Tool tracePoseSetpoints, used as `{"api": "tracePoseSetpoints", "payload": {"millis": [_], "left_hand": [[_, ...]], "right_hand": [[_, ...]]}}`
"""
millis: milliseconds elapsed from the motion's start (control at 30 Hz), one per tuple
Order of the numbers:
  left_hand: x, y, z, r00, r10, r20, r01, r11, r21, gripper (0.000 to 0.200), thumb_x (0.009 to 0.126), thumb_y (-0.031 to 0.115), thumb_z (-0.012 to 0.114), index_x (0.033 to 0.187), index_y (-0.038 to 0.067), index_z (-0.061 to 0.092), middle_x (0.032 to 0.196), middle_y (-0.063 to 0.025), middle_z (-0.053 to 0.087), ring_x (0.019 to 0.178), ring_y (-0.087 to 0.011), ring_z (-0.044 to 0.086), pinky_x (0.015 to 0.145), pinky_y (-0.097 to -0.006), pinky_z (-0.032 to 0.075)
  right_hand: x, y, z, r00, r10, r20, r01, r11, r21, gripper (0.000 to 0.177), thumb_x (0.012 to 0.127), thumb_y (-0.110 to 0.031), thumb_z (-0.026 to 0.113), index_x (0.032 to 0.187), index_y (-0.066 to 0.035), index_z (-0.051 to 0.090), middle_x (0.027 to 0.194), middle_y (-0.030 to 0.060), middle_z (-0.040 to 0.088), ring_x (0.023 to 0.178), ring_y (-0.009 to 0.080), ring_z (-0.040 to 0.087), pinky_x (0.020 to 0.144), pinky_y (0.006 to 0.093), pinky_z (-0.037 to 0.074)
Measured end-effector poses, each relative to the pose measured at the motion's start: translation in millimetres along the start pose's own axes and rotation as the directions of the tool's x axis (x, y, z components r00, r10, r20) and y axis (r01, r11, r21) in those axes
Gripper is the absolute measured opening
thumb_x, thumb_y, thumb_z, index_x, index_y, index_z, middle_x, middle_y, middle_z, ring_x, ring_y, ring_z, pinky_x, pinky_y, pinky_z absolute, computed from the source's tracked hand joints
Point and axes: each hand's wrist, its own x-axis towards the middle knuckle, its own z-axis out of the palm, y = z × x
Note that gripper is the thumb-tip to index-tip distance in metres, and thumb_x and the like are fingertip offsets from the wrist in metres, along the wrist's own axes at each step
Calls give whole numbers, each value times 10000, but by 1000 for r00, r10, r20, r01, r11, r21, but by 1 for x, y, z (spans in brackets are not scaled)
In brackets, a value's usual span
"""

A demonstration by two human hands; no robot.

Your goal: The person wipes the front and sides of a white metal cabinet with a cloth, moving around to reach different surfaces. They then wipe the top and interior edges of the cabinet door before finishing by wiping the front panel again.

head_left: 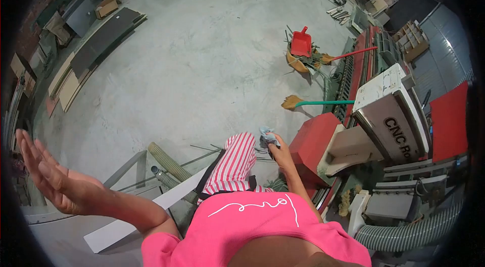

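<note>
My left hand (63, 181) is raised at the left side of the view, fingers stretched out, with nothing in it. Below and beside that forearm lies a long white strip (151, 211). Down by my right knee, my right hand (281, 151) is closed around a crumpled light-blue rag (268, 138). Part of the rag sticks out past the fingers. Just right of this hand stands a red machine housing (314, 141).
A broom with a green handle (323, 102) leans on the machine marked CNC (394, 120). Further off, a red dustpan (301, 44) rests on a debris-filled container (297, 62). Stacked boards (106, 45) lie at left. Ribbed hoses (169, 161) are near my legs.
</note>
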Motion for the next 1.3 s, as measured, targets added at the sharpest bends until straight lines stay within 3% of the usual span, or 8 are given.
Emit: {"api": "tracePoseSetpoints", "payload": {"millis": [467,633,667,900,1067,1200,1233,1300], "left_hand": [[-8,-12,7,993,-57,-102,36,980,-196,447,947,244,310,1220,-58,494,1264,-248,494,1213,-375,454,1047,-517,292],[-18,-70,15,965,-76,-250,32,984,-175,485,964,324,320,1233,-45,482,1215,-241,525,1141,-384,500,1016,-543,320],[-13,-81,16,918,-196,-345,81,944,-319,495,975,325,308,1245,-62,458,1185,-230,544,1094,-373,528,1013,-510,337],[-12,-190,-4,874,-111,-473,103,994,-42,486,979,320,315,1225,-65,480,1163,-215,561,1090,-341,536,1011,-471,346],[-3,-279,-56,888,-136,-440,217,966,139,479,983,317,321,1207,-68,499,1144,-202,575,1086,-314,544,1009,-438,354],[30,-201,-65,920,-141,-365,221,957,186,474,986,314,326,1193,-70,513,1129,-192,586,1083,-293,550,1008,-412,360],[48,-194,-68,932,-167,-322,238,951,195,473,987,313,328,1190,-70,517,1126,-190,589,1082,-288,551,1008,-405,361],[78,-174,-76,947,-247,-205,294,924,245,471,988,311,330,1183,-71,524,1118,-185,595,1080,-277,554,1007,-392,364]], "right_hand": [[15,-17,6,1000,12,5,-12,1000,-27,378,826,-70,516,1198,-126,549,808,-47,539,625,24,419,533,182,333],[76,-37,14,992,-120,31,124,962,-245,349,839,-83,516,1186,-102,548,799,-41,523,633,34,425,542,189,346],[95,-45,23,984,-168,58,178,943,-282,349,838,-81,517,1185,-96,546,815,-41,527,658,37,435,565,192,359],[227,-145,212,869,-134,476,310,898,-312,376,865,-184,571,1231,-108,538,795,-56,527,639,21,420,527,170,327],[268,-277,454,463,-204,863,630,761,-158,432,846,-224,596,1266,-142,535,695,-67,535,579,16,417,493,173,307],[225,-426,498,-278,-443,852,863,274,424,366,849,-201,572,1211,-147,549,940,25,584,800,114,494,655,248,397],[222,-463,514,-496,-364,788,819,106,564,342,852,-191,563,1192,-155,555,1003,46,583,869,145,514,707,270,421],[218,-532,543,-813,177,555,556,-49,830,297,858,-172,546,1154,-170,566,1128,90,580,1007,208,556,809,316,468]]}}
